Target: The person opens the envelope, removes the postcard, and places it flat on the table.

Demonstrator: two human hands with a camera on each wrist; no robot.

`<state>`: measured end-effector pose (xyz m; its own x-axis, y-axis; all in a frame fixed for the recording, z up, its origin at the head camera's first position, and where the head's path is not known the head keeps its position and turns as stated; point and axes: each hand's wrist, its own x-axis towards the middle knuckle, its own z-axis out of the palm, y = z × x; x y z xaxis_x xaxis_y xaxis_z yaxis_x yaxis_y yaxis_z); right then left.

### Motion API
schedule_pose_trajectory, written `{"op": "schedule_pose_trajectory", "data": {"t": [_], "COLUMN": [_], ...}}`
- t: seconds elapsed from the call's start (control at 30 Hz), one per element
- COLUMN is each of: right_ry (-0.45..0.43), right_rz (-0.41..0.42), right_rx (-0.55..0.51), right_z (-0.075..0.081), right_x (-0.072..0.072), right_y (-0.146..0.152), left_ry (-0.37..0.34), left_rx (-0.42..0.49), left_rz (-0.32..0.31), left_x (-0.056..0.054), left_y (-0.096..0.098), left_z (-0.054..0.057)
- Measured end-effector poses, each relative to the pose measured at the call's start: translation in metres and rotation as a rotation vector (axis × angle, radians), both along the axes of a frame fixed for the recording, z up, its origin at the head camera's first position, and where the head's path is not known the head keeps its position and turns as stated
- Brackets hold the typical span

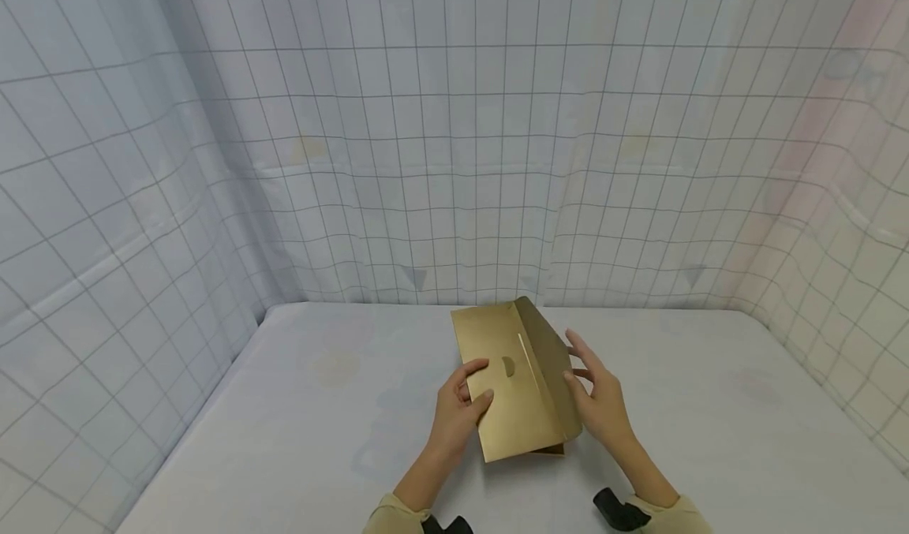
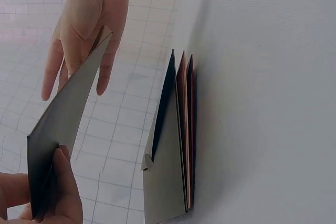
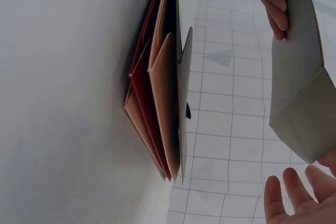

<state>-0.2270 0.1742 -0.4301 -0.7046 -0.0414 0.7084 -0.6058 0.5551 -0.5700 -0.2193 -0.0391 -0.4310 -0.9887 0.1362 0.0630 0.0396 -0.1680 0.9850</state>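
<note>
A gold paper envelope (image 1: 511, 416) is raised and tilted over the table, its pointed flap (image 1: 552, 360) folded out to the right. A small half-round notch shows on its face. My left hand (image 1: 454, 408) pinches the left edge, thumb in front and some fingers behind. At the flap's outer edge is my right hand (image 1: 604, 400), its thumb touching the flap and its fingers extended, largely straight and spread in the right wrist view. Beneath, a stack of envelopes (image 3: 163, 93) in gold, red and orange lies on the table, mostly hidden in the head view.
The white-covered table (image 1: 284, 423) extends on both sides of the hands. Grid-patterned curtains (image 1: 483, 124) stand behind it and along both sides. Black straps with mounts (image 1: 619, 510) sit at the wrists, over pale sleeves (image 1: 398, 516).
</note>
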Motion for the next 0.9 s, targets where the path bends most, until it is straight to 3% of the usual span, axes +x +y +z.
{"op": "schedule_pose_trajectory", "data": {"t": [0.3,0.6,0.73,0.9], "right_ry": [0.003,0.043,0.061,0.006], "right_rz": [-0.068,-0.087,-0.071,-0.023], "right_rx": [0.104,0.110,0.116,0.103], "right_z": [-0.0028,-0.0014,-0.0024,-0.0043], "right_x": [-0.0023,-0.0015,-0.0016,-0.0005], "right_y": [0.0004,-0.0012,-0.0022,-0.0040], "left_ry": [-0.007,0.002,0.003,0.021], "left_rx": [0.009,0.020,0.025,0.020], "left_rz": [-0.028,-0.042,-0.052,-0.071], "left_x": [-0.0002,0.0002,0.0007,0.0011], "left_y": [-0.0013,-0.0013,-0.0013,-0.0015], "left_z": [0.0014,0.0028,0.0029,0.0016]}}
